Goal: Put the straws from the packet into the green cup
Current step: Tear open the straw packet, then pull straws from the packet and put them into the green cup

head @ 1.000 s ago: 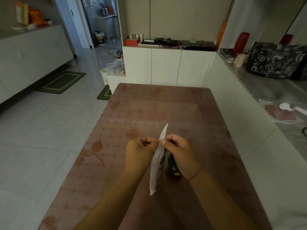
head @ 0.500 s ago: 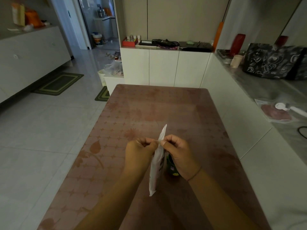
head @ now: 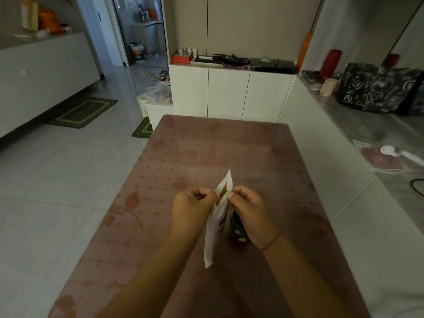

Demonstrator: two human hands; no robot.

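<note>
my left hand [head: 191, 208] and right hand [head: 249, 208] each pinch one side of the packet [head: 216, 222] near its top edge, held edge-on above the table [head: 183, 157]. step in hand: opening it, i judge. no straws visible. green cup [head: 237, 230] stands just beneath my right hand, partly hidden. next: pull the sides apart without tearing, then draw the straws out over the cup.
</note>
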